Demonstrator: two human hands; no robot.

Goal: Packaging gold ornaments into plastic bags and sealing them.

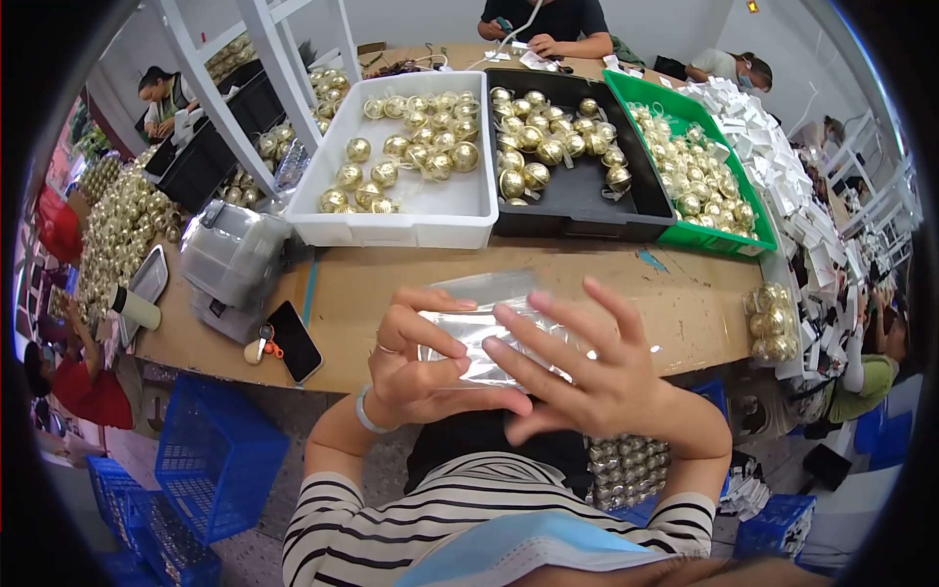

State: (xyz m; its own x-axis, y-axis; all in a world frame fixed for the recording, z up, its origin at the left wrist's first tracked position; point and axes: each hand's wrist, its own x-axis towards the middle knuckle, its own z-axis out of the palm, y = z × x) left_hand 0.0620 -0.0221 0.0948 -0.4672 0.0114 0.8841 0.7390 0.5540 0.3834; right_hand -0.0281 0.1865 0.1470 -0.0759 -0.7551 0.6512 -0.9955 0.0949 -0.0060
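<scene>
Both hands pinch a clear plastic bag point(479, 328) flat above the desk point(675, 303): left hand point(416, 362) fingers closed on its edge, right hand point(587, 367) fingers spread, pressing; white tray point(411, 220) at twelve o'clock.

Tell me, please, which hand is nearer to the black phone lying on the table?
Left. The left hand is just right of the phone; the right hand lies farther right, both holding the clear plastic bag.

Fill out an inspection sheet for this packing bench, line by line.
Surface: wooden table, bare at the front edge.
Job's things: clear plastic bag held by left hand and right hand.
Clutter: white tray, black tray and green tray of gold balls; phone; heap of white tags.
Grippers: both hands pinch the bag.
Cables: nothing seen.
Surroundings: other people seated; blue crates below.
</scene>
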